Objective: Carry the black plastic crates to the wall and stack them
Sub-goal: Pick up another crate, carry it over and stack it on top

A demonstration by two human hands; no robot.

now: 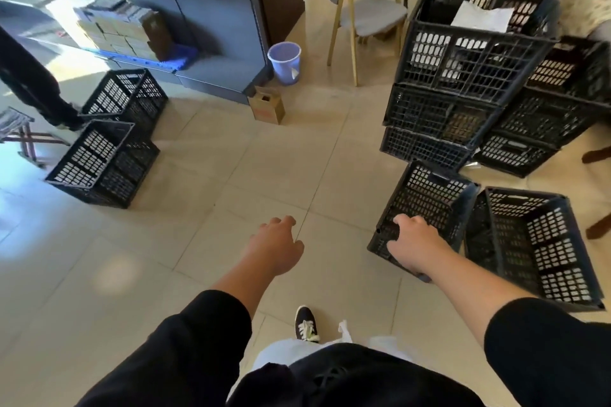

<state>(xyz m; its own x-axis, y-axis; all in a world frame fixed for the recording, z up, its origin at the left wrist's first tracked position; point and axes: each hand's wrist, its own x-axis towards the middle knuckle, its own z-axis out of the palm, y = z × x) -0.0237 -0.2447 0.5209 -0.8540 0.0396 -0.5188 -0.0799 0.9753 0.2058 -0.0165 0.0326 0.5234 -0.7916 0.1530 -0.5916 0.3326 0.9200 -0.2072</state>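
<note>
Looking from the left, I see a dark shape of another person (29,76) at 9 o'clock, cut off by the edge, so I cannot tell much about it. Just beside it sit two black crates (109,139) on the floor, one behind the other. Behind them, at 11 o'clock, is a blurry pile of boxes (122,30) against a grey shelf unit (211,10); I cannot read anything on them. A purple bin (285,62) and a small cardboard box (267,105) stand near 12 o'clock, with grey chairs (367,6) behind.

My left hand (276,249) hangs over the pale tiled floor (231,158) with fingers loosely curled, holding nothing. My right hand (413,246) grips the near rim of a tilted crate (426,208) at 3 o'clock; its fingertips are hidden inside. Another crate (535,248) sits just beside it. Behind, at 1 o'clock, tall stacks of crates (476,76) stand with white paper (482,16) in the top one.
</note>
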